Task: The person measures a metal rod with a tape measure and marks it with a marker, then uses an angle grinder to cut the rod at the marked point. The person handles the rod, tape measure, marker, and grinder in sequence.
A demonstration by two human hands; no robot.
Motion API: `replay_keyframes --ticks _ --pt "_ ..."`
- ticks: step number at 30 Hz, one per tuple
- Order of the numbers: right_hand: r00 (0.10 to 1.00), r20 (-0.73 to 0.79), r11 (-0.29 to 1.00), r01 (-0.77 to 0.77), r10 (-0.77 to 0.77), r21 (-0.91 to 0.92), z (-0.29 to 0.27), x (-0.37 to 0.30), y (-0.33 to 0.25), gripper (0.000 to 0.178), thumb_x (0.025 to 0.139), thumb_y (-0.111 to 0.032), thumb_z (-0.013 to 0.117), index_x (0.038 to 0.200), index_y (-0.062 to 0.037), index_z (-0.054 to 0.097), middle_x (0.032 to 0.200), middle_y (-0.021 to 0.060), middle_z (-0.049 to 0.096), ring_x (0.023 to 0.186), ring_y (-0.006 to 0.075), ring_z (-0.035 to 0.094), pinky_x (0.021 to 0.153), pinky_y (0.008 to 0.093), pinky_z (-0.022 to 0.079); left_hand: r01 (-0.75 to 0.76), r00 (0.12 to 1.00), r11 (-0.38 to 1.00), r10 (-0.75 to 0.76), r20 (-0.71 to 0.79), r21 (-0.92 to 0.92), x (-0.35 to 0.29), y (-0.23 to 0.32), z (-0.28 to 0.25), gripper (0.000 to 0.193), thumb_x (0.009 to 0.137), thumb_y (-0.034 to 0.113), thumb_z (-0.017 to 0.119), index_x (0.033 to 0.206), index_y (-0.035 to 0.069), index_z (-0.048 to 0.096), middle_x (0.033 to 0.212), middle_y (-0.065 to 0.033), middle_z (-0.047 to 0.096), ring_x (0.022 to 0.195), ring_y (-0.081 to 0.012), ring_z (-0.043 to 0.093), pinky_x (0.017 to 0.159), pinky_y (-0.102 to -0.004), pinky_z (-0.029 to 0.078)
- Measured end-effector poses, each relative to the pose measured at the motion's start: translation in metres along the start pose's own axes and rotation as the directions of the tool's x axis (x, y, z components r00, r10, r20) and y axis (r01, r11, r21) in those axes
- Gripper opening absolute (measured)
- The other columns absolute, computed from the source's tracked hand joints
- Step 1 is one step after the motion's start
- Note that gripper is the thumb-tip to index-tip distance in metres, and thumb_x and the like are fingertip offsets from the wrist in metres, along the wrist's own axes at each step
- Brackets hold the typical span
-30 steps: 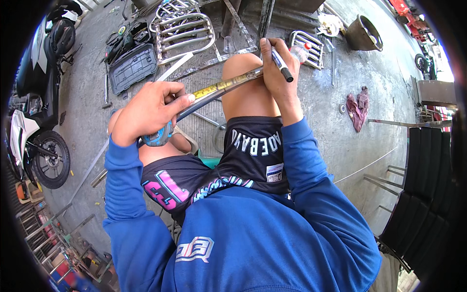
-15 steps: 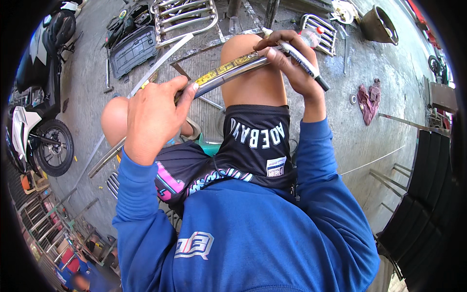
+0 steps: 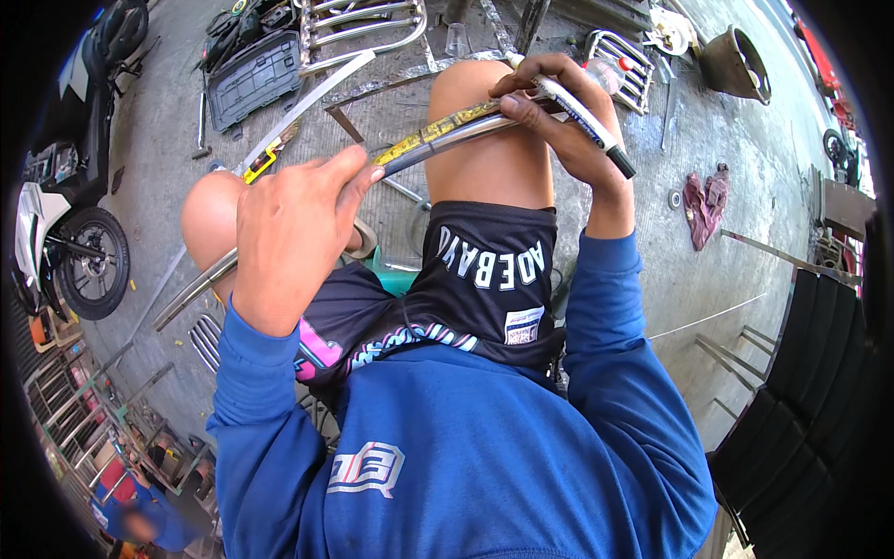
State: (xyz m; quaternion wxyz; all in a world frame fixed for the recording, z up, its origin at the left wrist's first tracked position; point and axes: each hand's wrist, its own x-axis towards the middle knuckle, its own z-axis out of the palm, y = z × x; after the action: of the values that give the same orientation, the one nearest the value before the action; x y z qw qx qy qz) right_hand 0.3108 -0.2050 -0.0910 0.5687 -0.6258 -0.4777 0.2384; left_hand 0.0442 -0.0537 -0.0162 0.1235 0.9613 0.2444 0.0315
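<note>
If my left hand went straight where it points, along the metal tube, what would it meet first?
Probably your right hand, farther along the metal tube; your right knee seems lower, but depth's unclear.

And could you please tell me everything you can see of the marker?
The marker is slim and straight, with a white, plastic-looking barrel bearing dark print and a black end. It lies slantwise in the right hand, the black end pointing toward the picture's lower right. The hand covers part of it, so I cannot tell whether its tip is bare.
</note>
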Motion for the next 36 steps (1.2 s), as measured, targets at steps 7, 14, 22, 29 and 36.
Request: replay_keyframes --ticks 7,14,22,29,36 --pt "0.999 0.005 0.988 0.05 -0.051 0.148 -0.008 -0.005 0.008 0.041 0.088 -0.001 0.086 0.12 -0.0055 0.062 0.109 0.0091 0.076 0.104 0.0166 0.074 0.093 0.0314 0.061 0.03 0.999 0.998 -0.03 0.011 0.051 0.001 0.005 0.0 0.024 0.103 0.035 0.068 0.097 0.012 0.068 0.07 -0.015 0.07 0.065 -0.0375 0.07 0.057 -0.0496 0.052" --pt "0.996 -0.004 0.982 0.091 -0.092 0.165 -0.008 -0.007 0.014 0.043 0.086 -0.001 0.088 0.119 -0.0065 0.062 0.106 0.008 0.075 0.104 0.0174 0.074 0.091 0.0326 0.061 0.058 0.998 0.989 -0.059 -0.002 0.134 0.006 0.014 0.004 0.029 0.104 0.04 0.066 0.094 0.013 0.071 0.066 -0.0157 0.068 0.062 -0.0374 0.07 0.055 -0.049 0.053" --pt "0.994 0.016 0.988 0.104 -0.107 0.115 -0.007 -0.008 0.012 0.041 0.084 -0.002 0.089 0.118 -0.0069 0.065 0.106 0.0073 0.078 0.103 0.0162 0.075 0.089 0.0312 0.061 0.074 0.993 0.992 -0.083 0.085 0.104 0.01 0.016 -0.003 0.033 0.103 0.042 0.067 0.09 0.012 0.072 0.061 -0.0174 0.066 0.059 -0.0383 0.069 0.054 -0.0491 0.053" --pt "0.986 0.021 0.985 0.166 -0.167 0.047 -0.007 -0.008 0.011 0.037 0.084 -0.003 0.089 0.113 -0.0066 0.068 0.106 0.0064 0.079 0.101 0.0153 0.076 0.086 0.0297 0.06 0.107 0.987 0.991 -0.116 0.111 0.079 0.013 0.016 -0.005 0.045 0.104 0.05 0.064 0.086 0.009 0.071 0.057 -0.0173 0.062 0.057 -0.0396 0.065 0.055 -0.0488 0.049" --pt "0.99 0.026 0.988 0.135 -0.137 0.075 -0.006 -0.007 0.014 0.038 0.084 -0.003 0.09 0.115 -0.0059 0.068 0.106 0.0082 0.079 0.102 0.0169 0.076 0.089 0.0316 0.061 0.079 0.99 0.99 -0.092 0.109 0.116 0.015 0.02 -0.002 0.056 0.103 0.054 0.063 0.075 0.007 0.073 0.059 -0.0182 0.064 0.056 -0.0375 0.068 0.052 -0.0469 0.052"
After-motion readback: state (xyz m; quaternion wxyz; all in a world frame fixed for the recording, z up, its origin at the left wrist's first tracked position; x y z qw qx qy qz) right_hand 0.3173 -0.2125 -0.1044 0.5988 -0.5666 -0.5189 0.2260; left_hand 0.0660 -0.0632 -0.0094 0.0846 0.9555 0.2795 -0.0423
